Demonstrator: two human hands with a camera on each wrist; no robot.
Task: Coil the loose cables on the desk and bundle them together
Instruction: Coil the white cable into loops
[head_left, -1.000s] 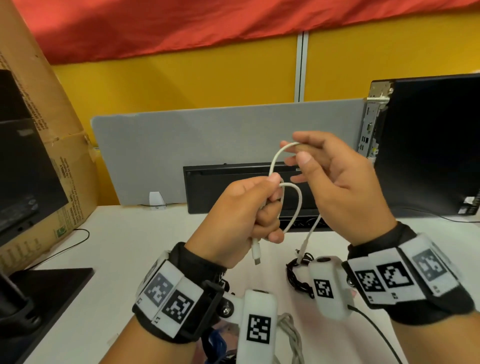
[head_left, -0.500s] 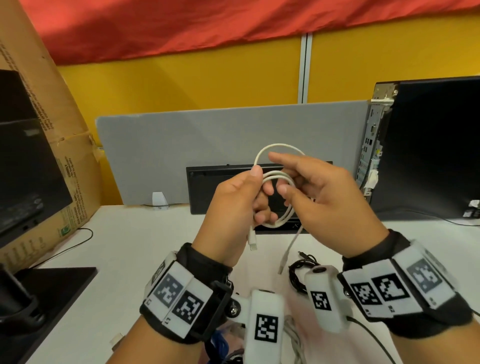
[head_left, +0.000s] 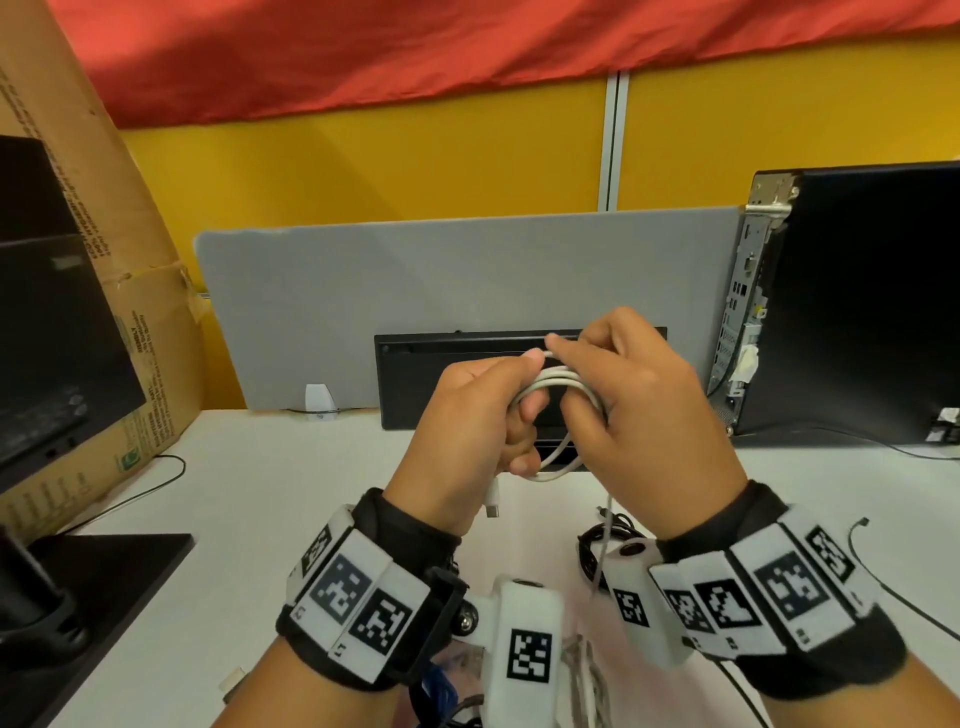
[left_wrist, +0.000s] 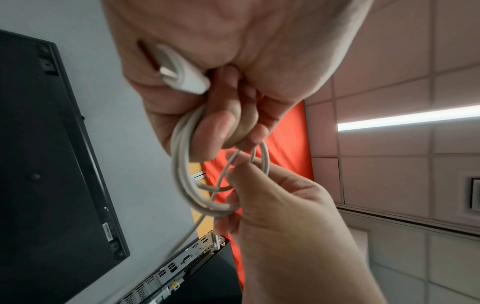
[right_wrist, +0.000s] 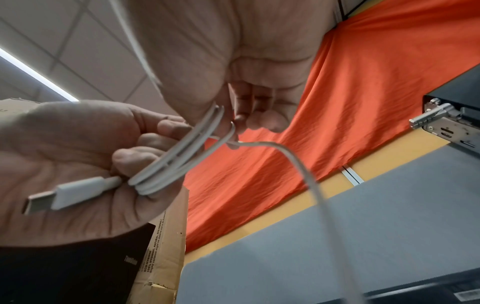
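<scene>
A white USB cable (head_left: 551, 383) is wound into a small coil of several loops, held above the desk. My left hand (head_left: 480, 413) grips one side of the coil (left_wrist: 185, 174), and the cable's plug (left_wrist: 182, 71) sticks out under its palm. My right hand (head_left: 641, 410) pinches the other side of the coil (right_wrist: 179, 156) between thumb and fingers. The loose tail (right_wrist: 298, 164) runs from that pinch down towards the desk. A coiled black cable (head_left: 589, 545) lies on the desk under my right wrist. Grey (head_left: 584, 675) and blue (head_left: 436, 680) cables lie near the front edge.
A black keyboard (head_left: 457, 374) leans on the grey partition (head_left: 415, 291) behind my hands. A computer tower (head_left: 857, 312) stands at the right, a cardboard box (head_left: 140, 322) and a monitor base (head_left: 104, 571) at the left. A thin black cable (head_left: 893, 608) trails at the right.
Both hands have come down and closer together. The cable went from one open loop to a tight coil of several loops, and the hanging tail is shorter.
</scene>
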